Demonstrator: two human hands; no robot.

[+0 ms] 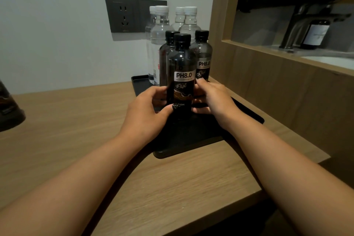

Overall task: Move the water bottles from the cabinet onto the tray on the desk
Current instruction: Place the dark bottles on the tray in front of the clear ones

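A black tray (191, 140) lies on the wooden desk (76, 130) against the right wall. Several clear water bottles (160, 32) with white caps stand upright at the tray's far end. Three dark PH8.0 bottles with black caps stand in front of them. The nearest dark bottle (182, 74) stands upright on the tray between both hands. My left hand (145, 113) wraps its left side, thumb across the lower label. My right hand (212, 97) holds its right side, fingers curled behind it. Two other dark bottles (203, 53) stand just behind, partly hidden.
A dark wall socket plate (124, 15) sits on the white wall behind the tray. A wooden partition (268, 74) rises at the right, with a faucet (295, 25) and a dark labelled bottle (316, 34) beyond its opening. A dark object (9, 107) stands at the desk's left edge.
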